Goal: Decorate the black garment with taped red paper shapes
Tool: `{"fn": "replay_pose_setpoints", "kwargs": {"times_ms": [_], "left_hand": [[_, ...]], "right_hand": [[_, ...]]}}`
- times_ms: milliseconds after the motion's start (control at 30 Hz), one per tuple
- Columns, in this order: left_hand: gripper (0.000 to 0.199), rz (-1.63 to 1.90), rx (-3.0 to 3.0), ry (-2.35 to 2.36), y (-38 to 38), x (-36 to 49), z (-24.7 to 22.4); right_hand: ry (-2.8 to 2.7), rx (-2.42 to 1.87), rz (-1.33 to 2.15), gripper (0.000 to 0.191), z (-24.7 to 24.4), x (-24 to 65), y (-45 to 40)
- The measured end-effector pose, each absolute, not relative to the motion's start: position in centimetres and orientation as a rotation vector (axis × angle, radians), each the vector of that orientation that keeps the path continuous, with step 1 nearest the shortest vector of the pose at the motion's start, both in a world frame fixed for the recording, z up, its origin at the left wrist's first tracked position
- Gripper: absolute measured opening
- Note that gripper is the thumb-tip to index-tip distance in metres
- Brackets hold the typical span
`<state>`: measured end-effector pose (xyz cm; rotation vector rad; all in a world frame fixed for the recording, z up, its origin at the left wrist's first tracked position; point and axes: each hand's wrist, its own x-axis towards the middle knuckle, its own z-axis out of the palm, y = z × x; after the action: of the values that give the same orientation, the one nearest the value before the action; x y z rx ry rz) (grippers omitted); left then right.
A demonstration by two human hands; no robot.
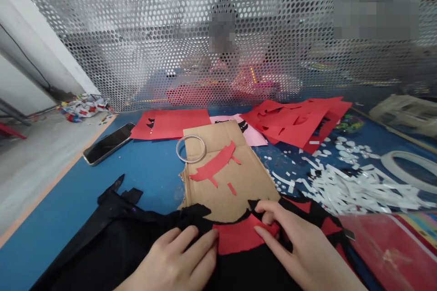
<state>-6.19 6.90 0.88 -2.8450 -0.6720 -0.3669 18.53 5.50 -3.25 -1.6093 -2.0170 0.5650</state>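
- Right hand (300,245) sits at the right end of the red paper piece (242,236), bottom centre of frame. Thumb and fingers are close around its edge; I can't tell if they're clamped.
- Left hand (174,254) lies on the black sheet (102,236), fingers together and pressing down, no grip. Can't tell if the sheet is paper or fabric.
- Risk: the red piece looks thin and light. Too much pull from the right hand could crease or tear it.
- Risk: if the left hand lifts, the black sheet could slide, since it overlaps the cardboard sheet (225,177) and hangs over its lower edge.
- Just above the hands, the red cutout (213,166) lies loose on the cardboard. A nudge to the cardboard could shift it.
- The metal ring (191,149) at the cardboard's upper left could roll off if that edge tilts.
- Right of the hands, white paper scraps (358,186) lie loose on the blue worktop (68,200). A sleeve or draught could drag them in.
- Phone (107,143), left of centre, sits near the worktop edge. A sideways sweep of the black sheet could knock it off.
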Motion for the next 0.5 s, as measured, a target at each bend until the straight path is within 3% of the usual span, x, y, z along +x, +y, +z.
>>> {"fn": "replay_pose_setpoints", "kwargs": {"times_ms": [500], "left_hand": [[0.046, -0.346, -2.719, -0.622, 6.71, -6.68, 1.51]], "right_hand": [[-2.009, -1.52, 0.331, 0.025, -3.04, 18.92, 5.06]]}}
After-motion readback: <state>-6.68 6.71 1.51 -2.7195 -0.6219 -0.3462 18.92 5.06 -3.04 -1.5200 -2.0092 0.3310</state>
